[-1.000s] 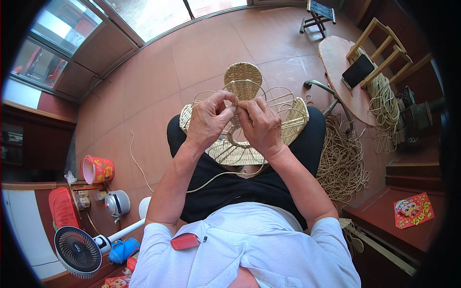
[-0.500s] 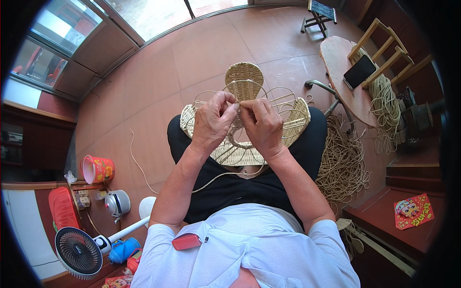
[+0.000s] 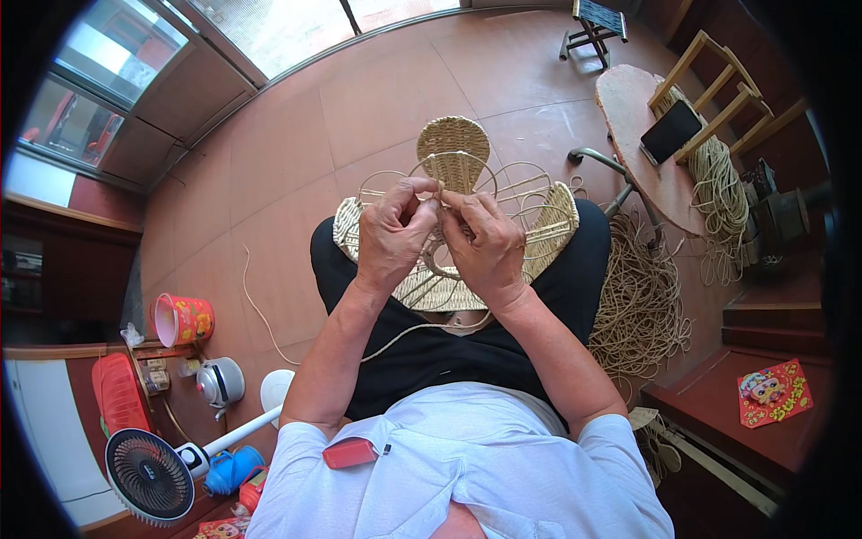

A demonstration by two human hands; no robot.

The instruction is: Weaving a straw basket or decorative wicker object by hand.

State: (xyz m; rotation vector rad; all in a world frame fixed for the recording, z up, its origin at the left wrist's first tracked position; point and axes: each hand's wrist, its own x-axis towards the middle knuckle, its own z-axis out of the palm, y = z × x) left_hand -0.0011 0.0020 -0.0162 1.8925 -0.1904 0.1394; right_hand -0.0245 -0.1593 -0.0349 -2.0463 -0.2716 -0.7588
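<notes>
A petal-shaped wire frame partly woven with straw cord (image 3: pixel 452 136) rests across my black-trousered knees, its rounded woven lobe pointing away from me. Bare wire loops show around its middle. Over that middle, my left hand (image 3: pixel 392 235) is closed in a pinch, thumb against the curled index finger. Close beside it, my right hand (image 3: pixel 488 244) pinches too. The fingertips nearly meet on a thin piece of straw cord at the frame, mostly hidden by the fingers. A loose straw cord (image 3: pixel 400 335) runs across my lap and down to the floor on the left.
A big tangled heap of cord (image 3: pixel 642 301) lies right of my knee. Behind it stand an oval board (image 3: pixel 620 108) with a dark tablet (image 3: pixel 672 132) and a wooden rack (image 3: pixel 709 81). At left are a red bucket (image 3: pixel 184 320), a kettle (image 3: pixel 220 382) and a fan (image 3: pixel 149 476).
Both hands stay at the same spot on the frame. The fingers shift slightly, with the right fingers bent a little differently. The whole view moves marginally.
</notes>
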